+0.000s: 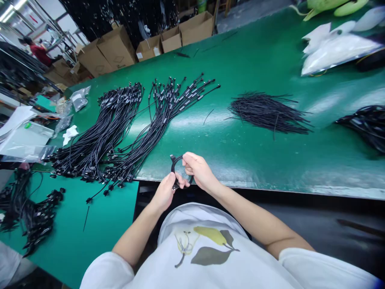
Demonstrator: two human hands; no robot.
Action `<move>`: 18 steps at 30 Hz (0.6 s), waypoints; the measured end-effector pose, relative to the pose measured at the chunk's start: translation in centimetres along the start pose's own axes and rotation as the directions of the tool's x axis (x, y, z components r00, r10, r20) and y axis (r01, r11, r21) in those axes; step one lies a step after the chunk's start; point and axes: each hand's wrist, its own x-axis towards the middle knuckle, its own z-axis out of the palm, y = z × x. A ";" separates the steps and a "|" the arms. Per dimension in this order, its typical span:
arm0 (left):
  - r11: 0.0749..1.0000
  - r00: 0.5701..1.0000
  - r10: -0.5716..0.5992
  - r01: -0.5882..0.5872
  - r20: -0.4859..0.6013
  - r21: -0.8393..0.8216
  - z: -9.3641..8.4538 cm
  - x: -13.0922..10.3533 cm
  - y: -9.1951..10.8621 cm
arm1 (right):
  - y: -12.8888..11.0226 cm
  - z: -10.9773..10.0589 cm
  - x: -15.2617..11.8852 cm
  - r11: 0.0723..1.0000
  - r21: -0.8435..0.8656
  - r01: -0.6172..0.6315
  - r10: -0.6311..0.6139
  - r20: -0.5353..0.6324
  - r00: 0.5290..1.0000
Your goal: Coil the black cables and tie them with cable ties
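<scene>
Cardboard boxes (117,48) stand beyond the green tabletop (216,160). At its near edge, the left hand (165,192) and right hand (200,170) share a looped black cable (173,165) (ring-shaped, from here), fingers (189,157) closed around it.

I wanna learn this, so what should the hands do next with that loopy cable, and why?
Perhaps the left hand should pinch the coiled black cable firmly: it's bent into a ring, held by the right hand too, and might spring open.
</scene>
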 end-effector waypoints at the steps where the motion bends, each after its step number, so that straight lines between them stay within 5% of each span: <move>1: 1.000 0.999 0.015 -0.015 -0.052 -0.007 0.2 -0.2 -0.9 | 0.1 0.3 -0.4 0.995 0.086 -0.053 0.052 0.015 0.999; 3: 0.998 0.993 0.056 -0.051 -0.104 0.046 0.3 -0.7 -2.2 | 0.1 1.0 -1.3 0.977 0.185 -0.105 0.099 0.041 0.994; 6: 0.959 0.998 0.059 -0.055 -0.008 0.279 0.0 -1.5 -2.9 | 0.4 2.0 -3.0 0.984 0.166 -0.070 0.069 0.014 0.998; 11: 0.849 0.984 -0.126 0.040 0.129 0.527 -0.9 -3.0 -3.3 | 2.3 2.4 -4.9 0.998 -0.027 0.061 -0.060 0.031 0.998; 15: 0.901 0.928 -0.270 0.149 0.258 0.408 -1.3 -3.8 -4.5 | 3.3 1.5 -4.7 0.990 0.111 -0.088 0.082 0.055 0.995; 18: 0.947 0.928 -0.313 0.289 0.205 0.138 -1.0 -3.9 -5.1 | 3.0 0.9 -4.5 0.992 0.098 -0.082 0.071 0.108 0.992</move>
